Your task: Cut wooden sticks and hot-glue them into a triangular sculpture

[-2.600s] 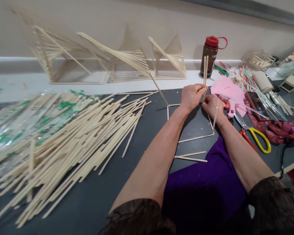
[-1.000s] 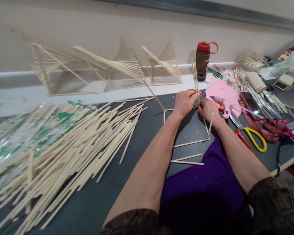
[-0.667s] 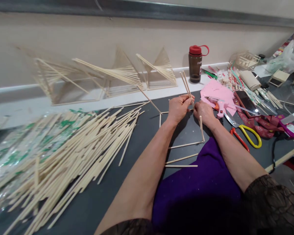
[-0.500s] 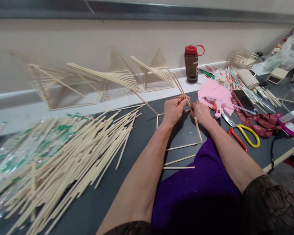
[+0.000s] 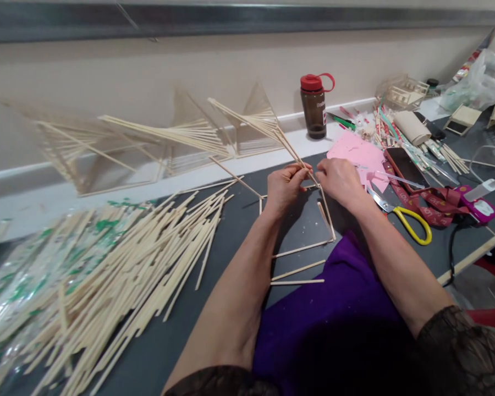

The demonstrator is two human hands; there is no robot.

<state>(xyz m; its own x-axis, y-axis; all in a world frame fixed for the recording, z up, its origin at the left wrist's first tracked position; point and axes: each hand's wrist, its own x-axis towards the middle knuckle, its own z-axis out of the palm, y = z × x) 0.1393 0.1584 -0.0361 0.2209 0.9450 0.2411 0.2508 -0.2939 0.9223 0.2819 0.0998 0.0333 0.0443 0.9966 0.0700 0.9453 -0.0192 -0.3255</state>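
At the far corner of the stick frame (image 5: 303, 248), the left hand (image 5: 286, 190) pinches two sticks (image 5: 290, 149) now tipped from upright, suggesting angle adjustment; the right hand's (image 5: 337, 177) grip is unclear.

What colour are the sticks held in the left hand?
The sticks are a plain, light wood tan, showing best in the head view.

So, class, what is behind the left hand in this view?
The stick frame runs behind the left hand: its far edge shows on either side, but the stretch between is covered and cannot be seen.
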